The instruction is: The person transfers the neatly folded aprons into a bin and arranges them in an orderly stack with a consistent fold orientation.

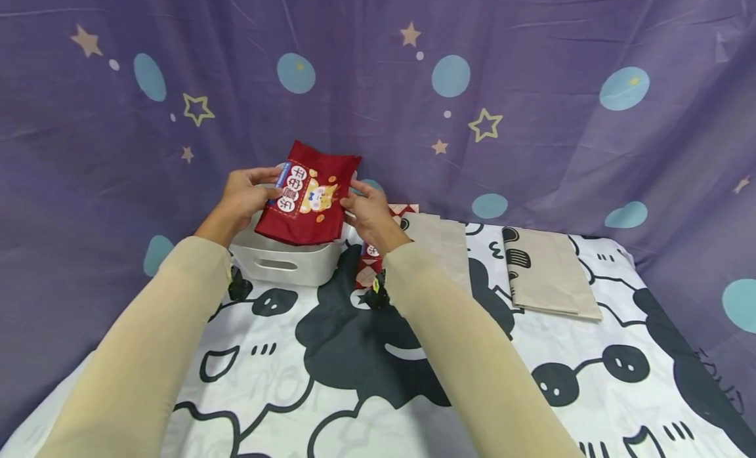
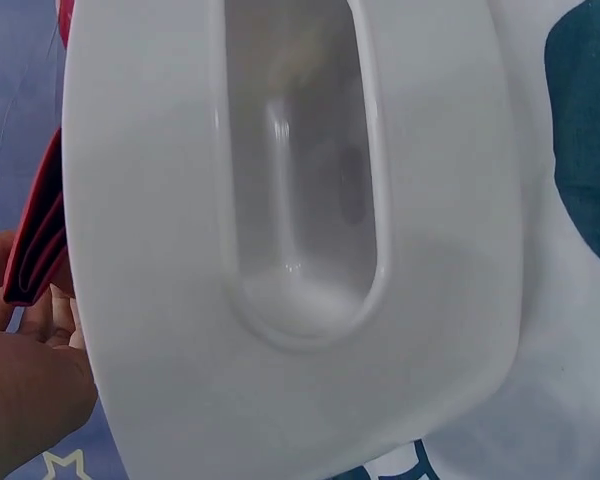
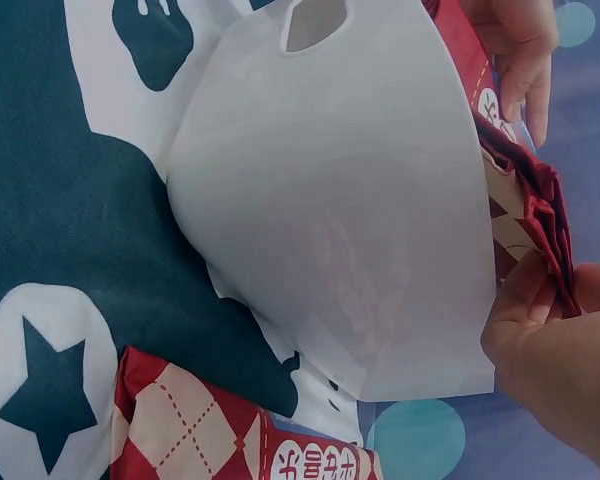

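Note:
A folded red cloth bag (image 1: 315,199) with a cartoon animal and white lettering is held up, tilted, over a white plastic bin (image 1: 248,260). My left hand (image 1: 242,199) pinches its left edge between thumb and fingers. At the opposite edge, my right hand (image 1: 372,212) pinches the bag the same way. The right wrist view shows the bag's folded layers (image 3: 545,215) between the right thumb and fingers, just beyond the bin's wall (image 3: 330,200). The bin's slot handle (image 2: 305,180) faces the left wrist camera; its contents are mostly hidden.
Another red bag with a diamond pattern (image 3: 190,420) lies right of the bin, partly behind my right wrist. Beside it is a folded beige cloth bag (image 1: 443,238); a further beige bag (image 1: 549,271) lies farther right. A purple curtain (image 1: 378,104) hangs behind the patterned bedding.

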Motion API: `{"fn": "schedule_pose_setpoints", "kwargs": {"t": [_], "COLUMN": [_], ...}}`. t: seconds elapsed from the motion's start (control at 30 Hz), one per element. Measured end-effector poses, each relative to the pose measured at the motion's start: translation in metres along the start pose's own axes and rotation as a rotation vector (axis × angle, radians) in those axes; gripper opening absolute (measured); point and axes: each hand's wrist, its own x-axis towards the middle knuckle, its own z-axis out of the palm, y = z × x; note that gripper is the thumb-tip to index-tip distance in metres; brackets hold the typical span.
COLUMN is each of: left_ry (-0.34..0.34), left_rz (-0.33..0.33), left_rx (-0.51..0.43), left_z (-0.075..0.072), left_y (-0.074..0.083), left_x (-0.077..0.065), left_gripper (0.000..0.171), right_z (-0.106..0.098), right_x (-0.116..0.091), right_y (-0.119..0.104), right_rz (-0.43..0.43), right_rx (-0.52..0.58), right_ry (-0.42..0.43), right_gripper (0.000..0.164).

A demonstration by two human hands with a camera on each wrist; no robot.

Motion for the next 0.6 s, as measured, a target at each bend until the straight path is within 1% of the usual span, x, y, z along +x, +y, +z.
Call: {"fn": "schedule_pose_setpoints", "kwargs": {"t": [0.13, 0.3, 0.4, 0.43, 0.47, 0.6], "left_ry": [0.009, 0.022, 0.022, 0.022, 0.024, 0.044], "left_rz": [0.0, -0.009, 0.006, 0.023, 0.052, 0.149], "left_rx": [0.003, 0.037, 0.069, 0.109, 0.173, 0.462], "left_z": [-0.001, -0.004, -0.007, -0.008, -0.009, -0.014], "left_y": [-0.001, -0.003, -0.005, -0.005, -0.006, -0.006], "left_x": [0.001, 0.002, 0.002, 0.003, 0.003, 0.004], "left_gripper": [0.052, 0.051, 0.051, 0.051, 0.05, 0.053], "right_z": [0.002, 0.005, 0.006, 0.006, 0.005, 0.004], "right_x": [0.0, 0.0, 0.0, 0.0, 0.0, 0.0], "right_y": [-0.001, -0.001, -0.001, -0.002, -0.002, -0.004], "right_rz": [0.01, 0.029, 0.037, 0.039, 0.04, 0.032], "right_rx": [0.014, 0.014, 0.02, 0.024, 0.032, 0.043], "right_ry": [-0.022, -0.035, -0.045, -0.049, -0.052, -0.05], "right_gripper": [0.06, 0.062, 0.063, 0.063, 0.063, 0.058]}}
